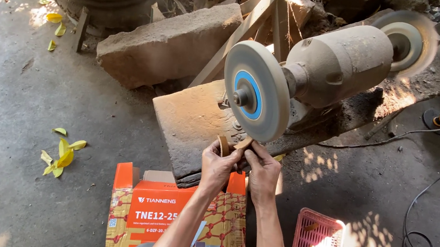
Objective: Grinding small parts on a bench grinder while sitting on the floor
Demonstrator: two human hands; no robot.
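Both hands' grips, left hand [218, 166] and right hand [263, 169], pinch small wooden piece [242, 142] under grinding wheel [256, 91].

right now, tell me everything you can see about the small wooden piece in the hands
The small wooden piece is light tan, short and flat-looking, with bare, unpainted wood. It points up at a slant, its top end at the lower rim of the grinding wheel, though actual contact is too fine to tell. The left hand and right hand pinch it from below. A curved tan piece sits at the left fingertips; whether it is joined is unclear.
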